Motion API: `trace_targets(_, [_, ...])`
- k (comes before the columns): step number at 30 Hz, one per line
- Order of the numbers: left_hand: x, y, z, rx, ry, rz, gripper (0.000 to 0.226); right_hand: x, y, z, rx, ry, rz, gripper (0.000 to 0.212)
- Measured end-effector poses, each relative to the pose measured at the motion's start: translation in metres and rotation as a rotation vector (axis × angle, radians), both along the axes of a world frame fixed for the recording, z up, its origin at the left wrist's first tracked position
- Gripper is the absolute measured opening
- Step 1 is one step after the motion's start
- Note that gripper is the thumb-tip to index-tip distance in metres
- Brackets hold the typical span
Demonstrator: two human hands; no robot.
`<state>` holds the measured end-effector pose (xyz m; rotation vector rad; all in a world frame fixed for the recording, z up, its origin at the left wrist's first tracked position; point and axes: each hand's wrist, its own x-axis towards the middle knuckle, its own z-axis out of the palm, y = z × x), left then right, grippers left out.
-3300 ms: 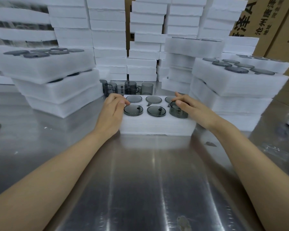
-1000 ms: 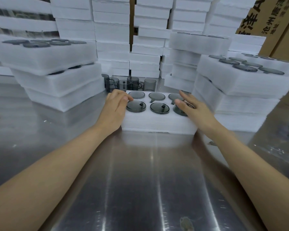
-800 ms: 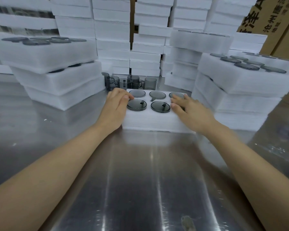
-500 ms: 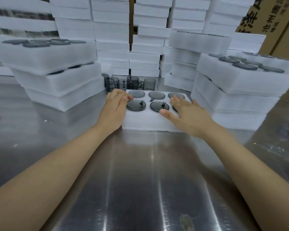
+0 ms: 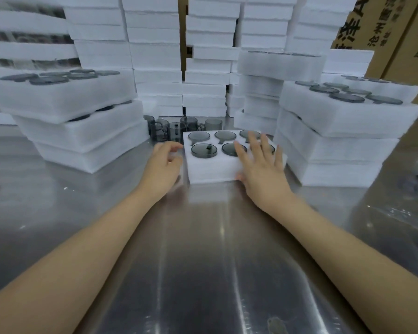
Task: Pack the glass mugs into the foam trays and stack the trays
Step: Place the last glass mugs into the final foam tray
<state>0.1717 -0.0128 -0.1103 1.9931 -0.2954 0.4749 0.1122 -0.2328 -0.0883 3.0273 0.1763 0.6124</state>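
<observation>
A white foam tray [image 5: 212, 168] sits on the steel table, its round pockets filled with grey glass mugs [image 5: 204, 150]. My right hand [image 5: 260, 167] lies flat over the tray's right side, fingers spread across the mugs, thumb at the front wall. My left hand [image 5: 163, 165] is just off the tray's left wall, fingers loosely curled, holding nothing. Several loose grey mugs [image 5: 176, 128] stand behind the tray.
A stack of filled foam trays [image 5: 77, 131] stands at the left and another filled stack [image 5: 343, 141] at the right, close beside the tray. Tall piles of empty foam trays [image 5: 155, 56] line the back. Cardboard boxes [image 5: 391, 32] are at the far right.
My left hand has slid off the tray's top to its left side. My right hand moved from the front right mug to lie flat over the tray's right half.
</observation>
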Motion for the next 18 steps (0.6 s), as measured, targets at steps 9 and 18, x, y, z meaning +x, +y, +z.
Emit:
trace_targets(9, [-0.014, -0.005, -0.002, 0.353, -0.147, -0.233, 0.047, 0.029, -0.016, -0.005, 0.188, -0.028, 0.052, 0.083])
trace_targets(18, [-0.022, -0.008, 0.004, 0.387, -0.135, -0.276, 0.051, 0.036, -0.025, -0.005, 0.22, -0.04, 0.035, 0.082])
